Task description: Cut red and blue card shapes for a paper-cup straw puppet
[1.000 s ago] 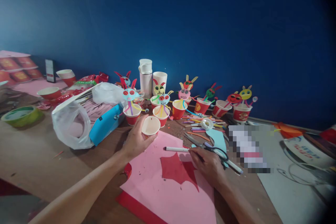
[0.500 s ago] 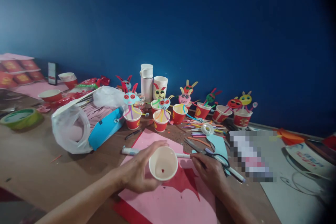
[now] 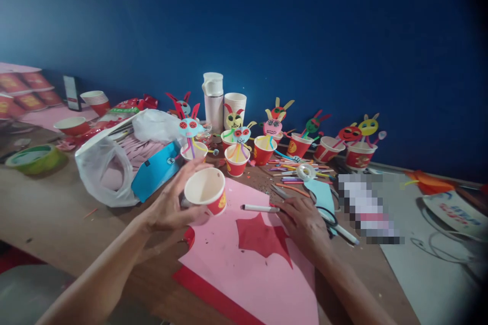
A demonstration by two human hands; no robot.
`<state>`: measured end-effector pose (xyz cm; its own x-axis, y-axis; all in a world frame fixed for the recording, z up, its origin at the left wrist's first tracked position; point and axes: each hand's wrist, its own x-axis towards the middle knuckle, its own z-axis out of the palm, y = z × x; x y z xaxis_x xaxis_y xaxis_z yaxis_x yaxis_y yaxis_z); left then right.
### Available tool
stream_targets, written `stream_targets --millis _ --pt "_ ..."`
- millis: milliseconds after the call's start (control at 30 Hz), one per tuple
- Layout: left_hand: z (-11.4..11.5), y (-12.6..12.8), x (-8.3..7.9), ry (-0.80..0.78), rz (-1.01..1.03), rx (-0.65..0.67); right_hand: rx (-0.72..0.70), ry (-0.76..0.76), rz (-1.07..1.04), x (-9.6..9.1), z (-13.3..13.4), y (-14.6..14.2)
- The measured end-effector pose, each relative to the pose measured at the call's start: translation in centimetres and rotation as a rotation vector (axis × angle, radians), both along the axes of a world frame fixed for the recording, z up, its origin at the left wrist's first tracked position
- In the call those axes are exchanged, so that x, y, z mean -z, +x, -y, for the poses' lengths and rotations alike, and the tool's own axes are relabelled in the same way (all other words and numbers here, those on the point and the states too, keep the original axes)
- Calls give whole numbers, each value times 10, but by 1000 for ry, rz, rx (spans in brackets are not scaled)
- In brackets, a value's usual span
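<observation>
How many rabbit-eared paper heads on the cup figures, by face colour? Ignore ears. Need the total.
Light blue heads: 3
Yellow heads: 2
Red heads: 2
Pink head: 1
Green head: 1
Total: 9

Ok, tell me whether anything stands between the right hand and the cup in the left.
Yes, a white marker: it extends from the right hand toward the cup, over the pink paper, stopping short of the cup.
</observation>
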<state>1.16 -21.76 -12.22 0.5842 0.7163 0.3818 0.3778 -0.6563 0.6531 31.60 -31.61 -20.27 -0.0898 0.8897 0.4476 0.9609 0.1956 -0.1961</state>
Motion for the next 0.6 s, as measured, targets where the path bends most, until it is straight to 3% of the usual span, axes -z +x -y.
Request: stream_targets --millis 100,267,433,600 --pt "-8 -16 -7 48 60 -141 9 -7 63 1 0 -3" --pt "-22 -28 -12 114 72 -176 6 -31 78 0 0 -4" --pt "-25 -18 0 141 -51 -189 -16 27 61 -2 1 -2" --pt "-26 -5 13 162 -106 -160 -6 -21 56 -3 4 -4"
